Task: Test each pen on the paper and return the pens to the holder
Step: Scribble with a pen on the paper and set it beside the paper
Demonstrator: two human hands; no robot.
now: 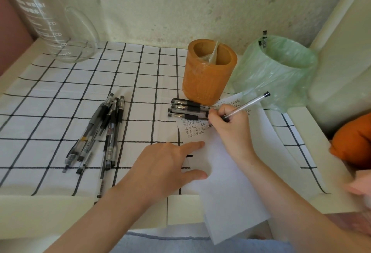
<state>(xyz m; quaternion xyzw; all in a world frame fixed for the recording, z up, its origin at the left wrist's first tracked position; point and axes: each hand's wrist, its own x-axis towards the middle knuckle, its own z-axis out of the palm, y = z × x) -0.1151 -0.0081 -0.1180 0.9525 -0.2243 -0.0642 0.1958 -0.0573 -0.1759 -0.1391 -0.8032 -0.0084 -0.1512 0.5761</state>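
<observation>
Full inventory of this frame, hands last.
checked cloth: one, white with black grid, over table
glass jug: one, clear, far left
pen holder: one, orange-brown, behind the paper
bagged container: one, green, right of pen holder
upright pen: one, black-topped, in bagged container
loose pens: several, black and clear, left on cloth
pen row: four, black, beside pen holder
paper: one, white, marked at far end
orange object: one, right edge, cropped
held pen: one, clear, in right hand
left hand: one, flat on paper
right hand: one, grips held pen
</observation>
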